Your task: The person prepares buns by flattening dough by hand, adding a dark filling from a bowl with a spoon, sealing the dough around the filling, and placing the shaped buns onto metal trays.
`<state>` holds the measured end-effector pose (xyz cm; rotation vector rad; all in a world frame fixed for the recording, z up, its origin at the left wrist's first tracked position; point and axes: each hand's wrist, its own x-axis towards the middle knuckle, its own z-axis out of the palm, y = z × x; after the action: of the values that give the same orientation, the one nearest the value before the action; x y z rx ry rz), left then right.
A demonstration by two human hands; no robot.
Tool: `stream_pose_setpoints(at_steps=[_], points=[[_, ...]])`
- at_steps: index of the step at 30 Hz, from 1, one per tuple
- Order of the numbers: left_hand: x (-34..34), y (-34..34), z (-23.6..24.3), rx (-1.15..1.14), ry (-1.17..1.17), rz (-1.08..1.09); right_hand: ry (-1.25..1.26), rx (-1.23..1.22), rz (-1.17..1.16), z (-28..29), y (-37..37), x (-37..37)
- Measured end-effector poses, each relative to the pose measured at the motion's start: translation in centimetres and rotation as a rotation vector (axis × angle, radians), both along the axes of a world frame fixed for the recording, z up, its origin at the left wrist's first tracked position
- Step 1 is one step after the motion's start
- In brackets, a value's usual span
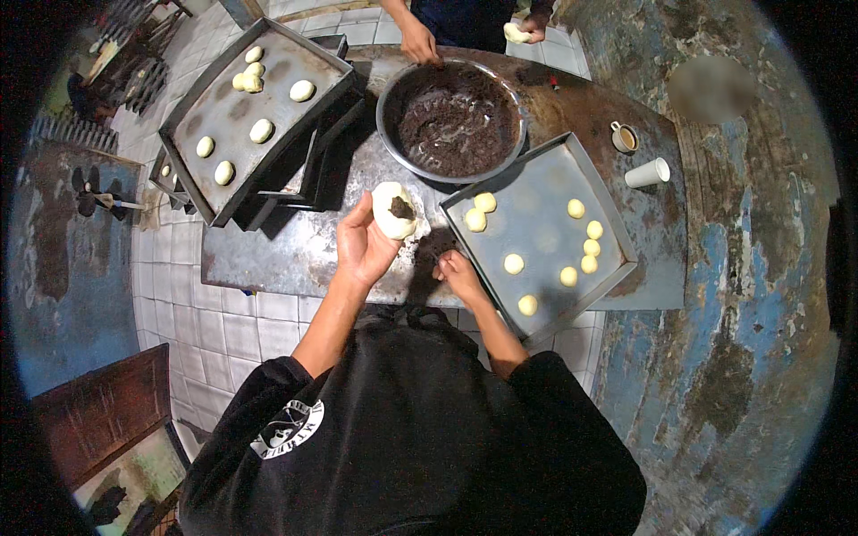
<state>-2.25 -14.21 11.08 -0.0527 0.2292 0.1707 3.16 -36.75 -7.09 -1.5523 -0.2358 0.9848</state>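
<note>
A flattened piece of pale dough [386, 198] with a dark lump of filling [401, 208] on it rests in my left hand [365, 246], whose fingers curl around its underside. My right hand [462, 273] is closed low over the table, beside the near tray's left edge. Whatever its fingers pinch is too small and dark to make out. Beyond my hands stands a wide metal bowl [387, 134] of dark crumbly filling [456, 129]. To the right, a square metal tray [536, 192] carries several round dough balls [514, 263].
Stacked trays [192, 183] with dough pieces [261, 131] stand at the left. Across the table, a co-worker's hand [418, 40] reaches the bowl's rim; the other holds dough [517, 33]. A cup of brown drink [624, 137] and a white cup [648, 173] are at the right.
</note>
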Motion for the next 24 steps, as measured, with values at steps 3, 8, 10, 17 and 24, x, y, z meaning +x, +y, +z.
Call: stream_pose_setpoints(at_steps=[3, 8, 10, 17, 24], points=[[0.5, -1.3, 1.6, -0.039, -0.002, -0.115, -1.108, -0.402, -0.002, -0.9, 0.5, 0.5], [-2.9, -1.7, 0.9, 0.179, 0.078, -0.064, 0.380, 0.599, -0.138, 14.5, 7.4, 1.4], [-3.6, -1.0, -0.4, 0.247, 0.093, -0.044, 0.631, 0.705, 0.007, 16.8, 7.3, 2.0], [-5.3, 0.7, 0.1, 1.000, 0.353, -0.115, -0.619, 0.145, 0.217, 18.9, 6.9, 1.3], [-8.1, 4.3, 1.2, 1.314, 0.551, 0.140, -0.810, 0.241, 0.152, 21.3, 11.9, -0.2]])
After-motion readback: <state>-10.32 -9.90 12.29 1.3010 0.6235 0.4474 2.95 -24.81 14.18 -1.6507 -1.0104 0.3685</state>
